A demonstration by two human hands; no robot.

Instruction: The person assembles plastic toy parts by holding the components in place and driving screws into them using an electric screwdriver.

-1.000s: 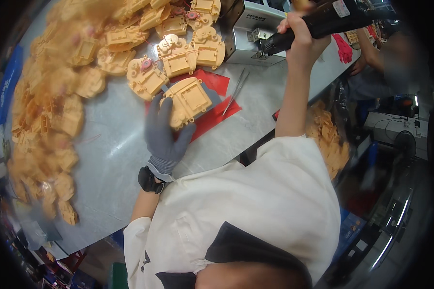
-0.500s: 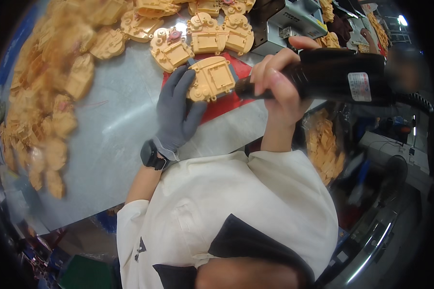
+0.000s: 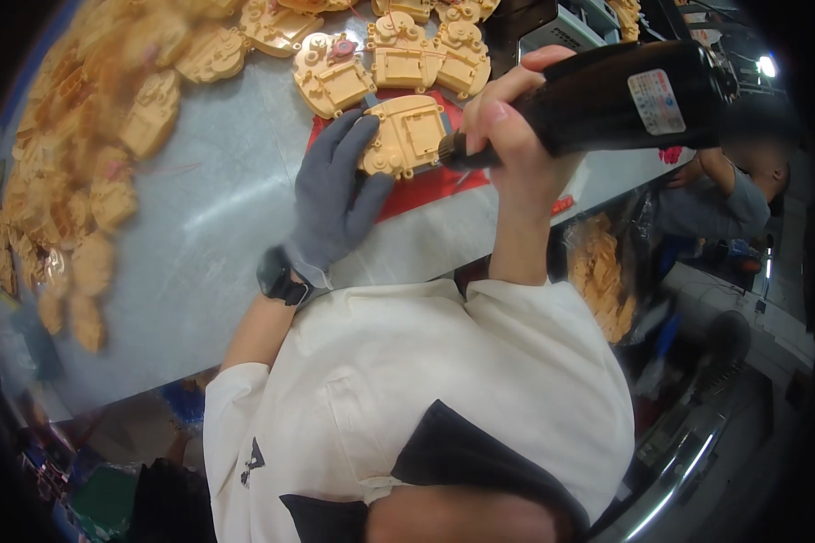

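Swung down from the upper right since a second ago, the black power tool [image 3: 598, 101], wrapped in the right hand's [image 3: 514, 127] curled fingers, has its nose at the yellow housing's [image 3: 402, 138] right edge, touching or not I can't tell. Over the red sheet [image 3: 433, 187], the gloved left hand [image 3: 338, 187] pinches the housing's boss-studded end, which points left, the long axis rising slightly rightward. Lining up the nose seems the step, calling for a steady hold.

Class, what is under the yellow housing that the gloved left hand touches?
Under the housing, a grey piece shows at its edges, and a red sheet below that. Whatever lies beneath its middle is covered.
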